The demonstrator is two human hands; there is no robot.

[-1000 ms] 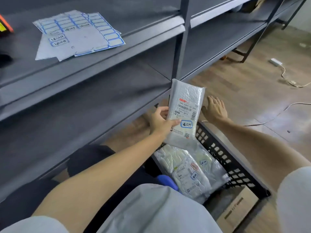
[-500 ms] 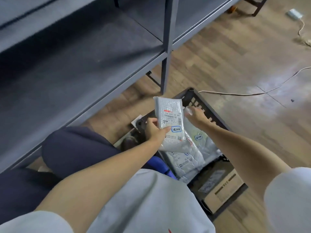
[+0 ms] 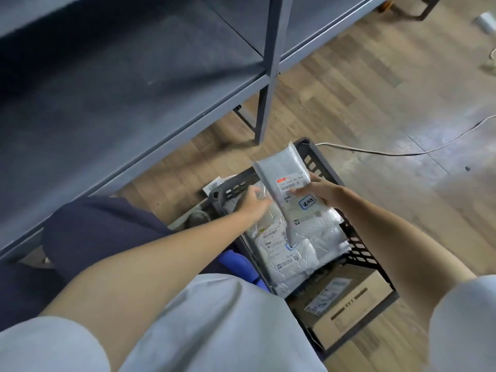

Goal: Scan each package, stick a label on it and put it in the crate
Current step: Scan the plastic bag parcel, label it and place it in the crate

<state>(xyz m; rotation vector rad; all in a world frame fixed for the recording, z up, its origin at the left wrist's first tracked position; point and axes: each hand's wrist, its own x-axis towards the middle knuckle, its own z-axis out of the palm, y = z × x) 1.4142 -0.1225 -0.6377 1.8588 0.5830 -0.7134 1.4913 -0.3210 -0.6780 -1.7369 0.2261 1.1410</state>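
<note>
Right hand (image 3: 320, 190) grips the labelled package (image 3: 288, 183) over the crate (image 3: 357, 245). Beside the grip, left hand (image 3: 255, 204) hovers loosely open, holding nothing, above stacked packages (image 3: 292, 253).

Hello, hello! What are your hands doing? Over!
Right hand holds labelled package above crate. Left hand open, reaching into crate. Packages already inside; nothing in the way.

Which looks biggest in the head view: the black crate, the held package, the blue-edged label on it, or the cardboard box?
1. black crate
2. held package and cardboard box: look alike, and the box is partly hidden
3. blue-edged label
</note>
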